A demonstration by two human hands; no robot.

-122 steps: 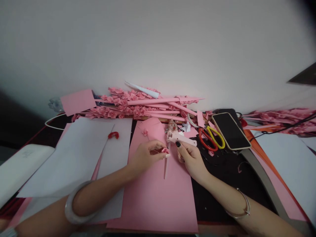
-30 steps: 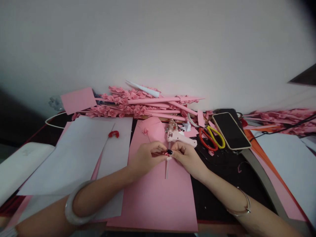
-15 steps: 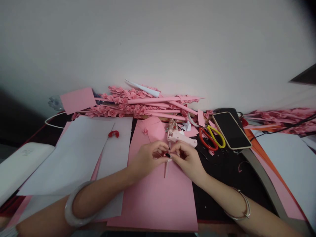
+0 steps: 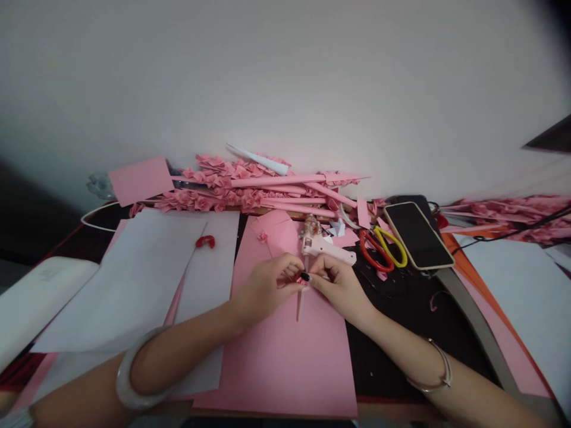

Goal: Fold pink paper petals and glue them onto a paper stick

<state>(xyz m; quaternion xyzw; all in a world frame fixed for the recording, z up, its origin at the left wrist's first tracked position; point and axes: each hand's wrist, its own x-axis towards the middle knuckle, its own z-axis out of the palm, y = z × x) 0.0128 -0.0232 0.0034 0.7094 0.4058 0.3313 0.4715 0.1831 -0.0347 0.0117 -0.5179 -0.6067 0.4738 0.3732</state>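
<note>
Over a large pink paper sheet [image 4: 285, 368], my left hand [image 4: 272, 282] and my right hand [image 4: 341, 288] meet with fingertips pinched together. Between them is a small pink paper flower [image 4: 301, 281], mostly hidden by the fingers. Both hands are closed on it. A thin pale pink strip [image 4: 300, 306] points down toward me just below the fingertips; whether it joins the flower I cannot tell. Right behind my fingers lies a pale pink glue gun [image 4: 330, 249], its nozzle toward my hands. Another small paper rose [image 4: 262, 236] rests farther back on pink paper.
Red-and-yellow-handled scissors [image 4: 377, 252] and a phone [image 4: 419, 235] lie to the right. Bunches of pink paper flowers [image 4: 214, 172] line the wall. White sheets [image 4: 134, 279] cover the left, with a red curved piece [image 4: 205, 242] on them. More paper [image 4: 517, 285] lies far right.
My fingertips have shifted slightly around the small flower, and more of its pink shows below them. Everything else on the table stays where it was.
</note>
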